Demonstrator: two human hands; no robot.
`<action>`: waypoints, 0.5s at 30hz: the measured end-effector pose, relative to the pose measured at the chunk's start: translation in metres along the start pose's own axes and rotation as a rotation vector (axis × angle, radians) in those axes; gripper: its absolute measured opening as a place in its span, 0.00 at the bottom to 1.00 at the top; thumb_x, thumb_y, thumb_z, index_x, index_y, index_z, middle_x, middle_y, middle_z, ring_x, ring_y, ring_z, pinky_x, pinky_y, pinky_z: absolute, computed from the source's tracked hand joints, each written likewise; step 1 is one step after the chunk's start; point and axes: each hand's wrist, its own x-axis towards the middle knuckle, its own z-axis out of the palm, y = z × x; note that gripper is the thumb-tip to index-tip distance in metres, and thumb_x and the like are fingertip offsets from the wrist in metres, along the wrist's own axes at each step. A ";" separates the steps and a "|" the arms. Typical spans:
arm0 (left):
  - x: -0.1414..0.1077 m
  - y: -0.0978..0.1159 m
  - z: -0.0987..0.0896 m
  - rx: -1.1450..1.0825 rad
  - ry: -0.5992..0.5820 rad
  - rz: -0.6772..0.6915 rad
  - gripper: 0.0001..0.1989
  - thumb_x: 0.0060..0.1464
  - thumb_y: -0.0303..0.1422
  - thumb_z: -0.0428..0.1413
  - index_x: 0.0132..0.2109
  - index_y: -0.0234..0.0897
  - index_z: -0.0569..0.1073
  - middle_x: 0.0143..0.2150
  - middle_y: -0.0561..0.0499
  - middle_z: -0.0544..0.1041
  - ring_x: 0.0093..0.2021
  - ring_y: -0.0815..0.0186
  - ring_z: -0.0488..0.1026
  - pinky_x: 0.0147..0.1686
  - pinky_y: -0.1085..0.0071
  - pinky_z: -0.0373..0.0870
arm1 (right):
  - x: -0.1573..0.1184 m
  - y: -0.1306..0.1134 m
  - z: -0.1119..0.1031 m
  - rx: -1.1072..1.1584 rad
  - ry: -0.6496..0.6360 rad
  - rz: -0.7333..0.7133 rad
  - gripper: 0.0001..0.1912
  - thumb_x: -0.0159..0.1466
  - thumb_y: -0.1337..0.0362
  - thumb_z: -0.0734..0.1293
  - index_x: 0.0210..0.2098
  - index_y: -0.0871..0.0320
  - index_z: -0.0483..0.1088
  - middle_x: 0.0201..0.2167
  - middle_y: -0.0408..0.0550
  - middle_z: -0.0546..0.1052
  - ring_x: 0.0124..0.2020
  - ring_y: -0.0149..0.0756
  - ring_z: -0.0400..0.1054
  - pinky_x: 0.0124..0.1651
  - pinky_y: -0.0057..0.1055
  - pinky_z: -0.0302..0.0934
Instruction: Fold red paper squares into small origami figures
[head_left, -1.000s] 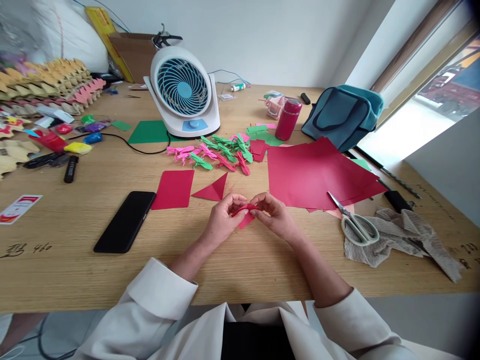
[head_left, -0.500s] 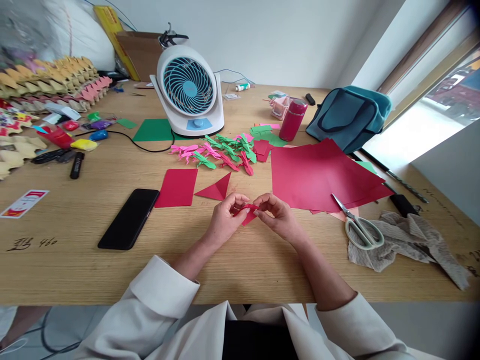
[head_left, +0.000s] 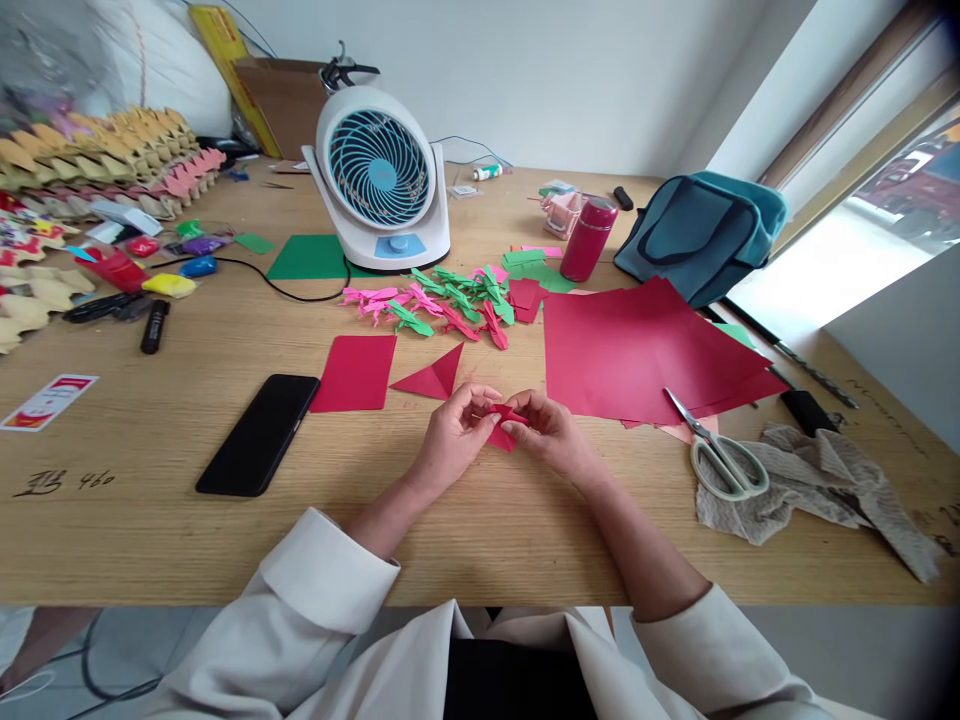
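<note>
A small folded piece of red paper (head_left: 504, 435) is pinched between both hands above the front middle of the table. My left hand (head_left: 459, 430) is closed on its left side, and my right hand (head_left: 553, 432) grips its right side. Fingers hide part of the folds. Just beyond my left hand lies a red paper triangle (head_left: 435, 376), with a red rectangular sheet (head_left: 354, 373) to its left. Several folded green, pink and red paper figures (head_left: 457, 296) lie farther back. Large red sheets (head_left: 637, 350) spread to the right.
A black phone (head_left: 259, 435) lies at the left. Scissors (head_left: 724, 460) rest partly on a grey cloth (head_left: 795, 470) at the right. Farther back stand a white fan (head_left: 381, 180), a red flask (head_left: 589, 240) and a teal bag (head_left: 697, 235).
The folded red paper between my fingers has shifted slightly right and shows more of its lower part. My right fingers have moved a little around it.
</note>
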 end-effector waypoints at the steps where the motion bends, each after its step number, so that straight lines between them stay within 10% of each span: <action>1: 0.000 0.000 0.000 0.009 -0.003 0.006 0.08 0.57 0.27 0.56 0.45 0.38 0.70 0.38 0.53 0.75 0.37 0.70 0.74 0.38 0.75 0.71 | 0.000 0.001 0.001 0.018 0.002 0.016 0.12 0.60 0.56 0.71 0.37 0.55 0.69 0.34 0.44 0.73 0.35 0.33 0.68 0.40 0.31 0.63; 15: 0.002 0.014 -0.007 0.287 0.041 0.321 0.08 0.56 0.22 0.56 0.41 0.38 0.72 0.39 0.50 0.75 0.38 0.68 0.72 0.36 0.72 0.69 | -0.001 -0.003 0.002 0.032 0.010 0.067 0.14 0.58 0.55 0.73 0.33 0.57 0.69 0.27 0.42 0.72 0.29 0.31 0.64 0.34 0.29 0.59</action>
